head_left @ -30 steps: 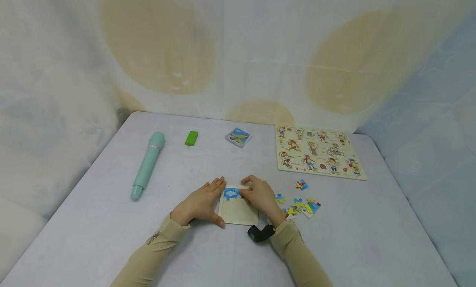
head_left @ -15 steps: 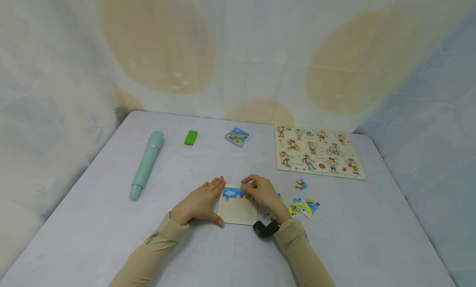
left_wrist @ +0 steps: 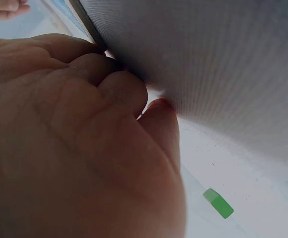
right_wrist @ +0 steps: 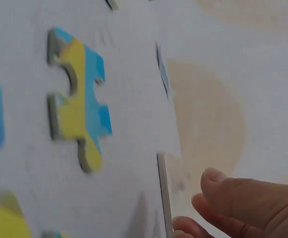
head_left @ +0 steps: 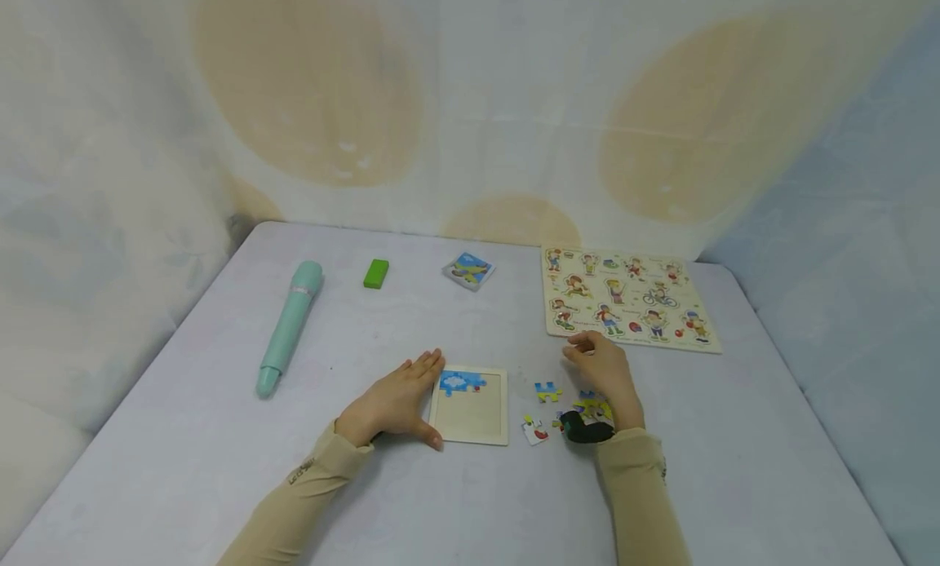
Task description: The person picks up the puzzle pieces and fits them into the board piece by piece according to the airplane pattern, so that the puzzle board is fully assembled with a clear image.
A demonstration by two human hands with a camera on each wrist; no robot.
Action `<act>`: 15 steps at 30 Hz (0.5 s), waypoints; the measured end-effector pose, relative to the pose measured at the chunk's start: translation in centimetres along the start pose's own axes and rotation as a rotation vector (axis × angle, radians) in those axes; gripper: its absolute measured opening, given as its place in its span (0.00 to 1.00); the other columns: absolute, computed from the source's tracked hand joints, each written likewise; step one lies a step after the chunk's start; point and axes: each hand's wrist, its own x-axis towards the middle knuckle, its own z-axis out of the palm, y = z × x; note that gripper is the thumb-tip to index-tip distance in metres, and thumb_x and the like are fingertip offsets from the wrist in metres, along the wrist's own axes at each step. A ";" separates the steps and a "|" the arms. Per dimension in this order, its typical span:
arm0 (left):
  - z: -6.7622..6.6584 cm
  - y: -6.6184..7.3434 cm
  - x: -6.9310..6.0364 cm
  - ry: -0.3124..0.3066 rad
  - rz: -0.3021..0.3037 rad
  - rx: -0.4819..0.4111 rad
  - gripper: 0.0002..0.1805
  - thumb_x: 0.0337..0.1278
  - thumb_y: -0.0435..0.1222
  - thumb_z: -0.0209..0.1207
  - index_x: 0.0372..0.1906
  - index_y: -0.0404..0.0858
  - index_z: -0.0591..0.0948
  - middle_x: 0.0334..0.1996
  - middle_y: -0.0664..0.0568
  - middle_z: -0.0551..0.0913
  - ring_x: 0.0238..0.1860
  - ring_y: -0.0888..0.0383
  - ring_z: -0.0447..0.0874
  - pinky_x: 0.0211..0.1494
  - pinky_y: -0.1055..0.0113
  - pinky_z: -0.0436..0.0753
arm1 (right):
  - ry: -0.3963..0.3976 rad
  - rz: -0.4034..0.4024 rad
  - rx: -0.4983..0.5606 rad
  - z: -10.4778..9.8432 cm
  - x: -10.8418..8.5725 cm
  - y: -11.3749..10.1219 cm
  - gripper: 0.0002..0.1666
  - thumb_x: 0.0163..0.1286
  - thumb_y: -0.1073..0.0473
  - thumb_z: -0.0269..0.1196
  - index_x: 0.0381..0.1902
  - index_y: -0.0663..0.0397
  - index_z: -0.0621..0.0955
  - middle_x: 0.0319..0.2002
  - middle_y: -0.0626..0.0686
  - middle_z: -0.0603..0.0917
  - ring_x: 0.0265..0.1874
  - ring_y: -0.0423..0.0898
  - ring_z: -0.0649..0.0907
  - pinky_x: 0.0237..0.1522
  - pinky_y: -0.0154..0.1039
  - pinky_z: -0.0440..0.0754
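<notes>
puzzle tray [head_left: 473,419]: blue pieces [head_left: 455,381] in far-left corner

Head cam looks forward-down on table [head_left: 441,501]; wrist cams close, rolled sideways; head shares green block [left_wrist: 218,203] with left wrist's lower right.

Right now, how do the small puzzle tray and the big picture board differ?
Size: the puzzle tray is much smaller than the picture board.
Fill: the tray is mostly bare, with blue pieces in its far left corner; the board has figures spread all over.
Shape: the tray looks roughly square, the board wider than deep.

Shared: both are pale and lie flat on the table.
</notes>
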 end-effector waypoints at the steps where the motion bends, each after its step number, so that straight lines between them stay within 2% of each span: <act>1: 0.0 0.0 0.0 -0.001 -0.002 0.001 0.69 0.28 0.60 0.75 0.75 0.30 0.53 0.77 0.41 0.50 0.78 0.46 0.46 0.79 0.50 0.53 | 0.007 0.031 0.008 -0.4 0.0 0.5 0.22 0.71 0.53 0.58 0.57 0.60 0.77 0.52 0.63 0.80 0.46 0.56 0.81 0.43 0.44 0.79; 5: 0.0 0.1 -0.1 -0.003 -0.003 0.006 0.70 0.28 0.60 0.75 0.75 0.31 0.53 0.77 0.41 0.50 0.78 0.46 0.46 0.79 0.50 0.54 | 0.014 0.117 0.040 -1.6 -0.2 1.8 0.25 0.71 0.52 0.58 0.59 0.61 0.75 0.56 0.65 0.77 0.52 0.60 0.78 0.51 0.52 0.77; 9: 0.0 0.1 -0.1 -0.002 -0.002 0.005 0.70 0.28 0.60 0.75 0.75 0.30 0.53 0.77 0.41 0.50 0.78 0.46 0.46 0.79 0.49 0.54 | 0.006 0.142 0.026 -2.0 -0.2 2.6 0.27 0.72 0.50 0.57 0.61 0.62 0.73 0.60 0.67 0.75 0.58 0.63 0.74 0.58 0.57 0.74; 15: 0.0 0.1 -0.1 -0.003 -0.005 -0.003 0.70 0.28 0.60 0.75 0.75 0.30 0.53 0.77 0.41 0.50 0.78 0.46 0.46 0.79 0.50 0.53 | 0.013 0.156 0.003 -2.1 -0.3 3.0 0.28 0.71 0.50 0.58 0.61 0.65 0.73 0.59 0.68 0.75 0.58 0.63 0.74 0.58 0.57 0.74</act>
